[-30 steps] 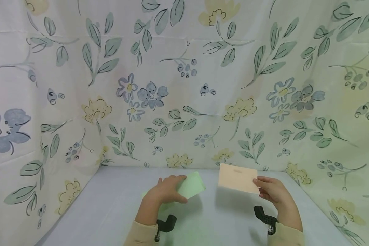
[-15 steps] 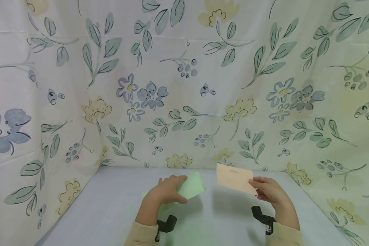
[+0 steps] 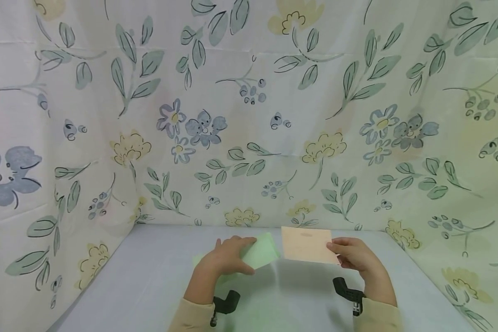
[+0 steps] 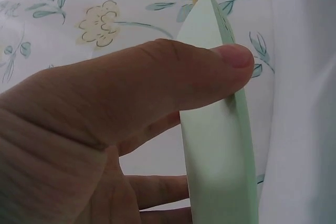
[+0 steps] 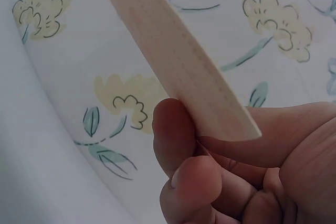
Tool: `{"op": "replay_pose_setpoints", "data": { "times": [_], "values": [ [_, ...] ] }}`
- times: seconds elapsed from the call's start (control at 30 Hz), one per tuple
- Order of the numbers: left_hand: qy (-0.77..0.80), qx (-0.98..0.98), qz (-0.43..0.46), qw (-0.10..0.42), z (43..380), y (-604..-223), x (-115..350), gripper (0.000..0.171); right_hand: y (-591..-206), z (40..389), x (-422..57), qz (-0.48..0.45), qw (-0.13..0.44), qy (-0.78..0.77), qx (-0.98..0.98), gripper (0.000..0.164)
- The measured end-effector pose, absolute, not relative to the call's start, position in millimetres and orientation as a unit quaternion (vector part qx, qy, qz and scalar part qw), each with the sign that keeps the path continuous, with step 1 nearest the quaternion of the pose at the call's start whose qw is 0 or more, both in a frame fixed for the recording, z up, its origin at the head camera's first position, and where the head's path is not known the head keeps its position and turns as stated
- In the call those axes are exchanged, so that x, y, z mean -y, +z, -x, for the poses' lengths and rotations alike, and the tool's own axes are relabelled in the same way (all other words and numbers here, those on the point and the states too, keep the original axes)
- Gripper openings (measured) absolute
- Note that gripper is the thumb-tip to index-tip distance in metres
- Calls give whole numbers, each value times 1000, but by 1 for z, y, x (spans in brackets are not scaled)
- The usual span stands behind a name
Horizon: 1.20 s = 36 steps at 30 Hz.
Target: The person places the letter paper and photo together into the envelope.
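Note:
My left hand (image 3: 226, 256) holds a light green, thin box-like paper piece (image 3: 260, 251) between thumb and fingers, tilted up from the table. In the left wrist view the thumb presses its narrow side, and the green piece (image 4: 215, 156) rises to a pointed corner. A flat peach-coloured card (image 3: 307, 244) with a small oval mark near its top edge is pinched at its right end by my right hand (image 3: 354, 256). The right wrist view shows the peach card (image 5: 173, 51) nearly edge-on, with a dotted line along it. The card's left edge is close to the green piece.
More pale green (image 3: 228, 278) shows behind and below the left hand. A white table (image 3: 149, 276) lies underneath, and a floral cloth (image 3: 249, 115) hangs behind and on both sides. Each wrist wears a black camera mount (image 3: 226, 302).
My right hand has moved left with the peach card, which now sits nearer the green piece and is more level. The left hand has barely shifted.

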State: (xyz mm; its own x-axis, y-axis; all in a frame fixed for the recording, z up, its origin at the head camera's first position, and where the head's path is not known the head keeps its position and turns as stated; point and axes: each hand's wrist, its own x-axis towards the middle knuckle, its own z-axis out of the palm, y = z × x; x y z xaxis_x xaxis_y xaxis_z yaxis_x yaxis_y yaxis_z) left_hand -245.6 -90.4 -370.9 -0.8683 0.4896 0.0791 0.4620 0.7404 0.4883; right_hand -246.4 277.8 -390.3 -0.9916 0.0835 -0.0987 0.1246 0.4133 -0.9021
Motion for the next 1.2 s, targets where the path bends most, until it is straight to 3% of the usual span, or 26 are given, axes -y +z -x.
{"op": "replay_pose_setpoints", "data": {
  "times": [0.4,0.9,1.2],
  "values": [
    [250,-933,-256,37,245,-370,89,76,-387,248,-264,-60,14,-531,-845,61],
    [248,-935,-250,38,244,-371,90,82,-378,246,-258,-16,-28,-525,-850,45],
    [248,-936,-245,44,243,-370,90,81,-374,245,-255,-8,-55,-506,-861,51]
  ]
}}
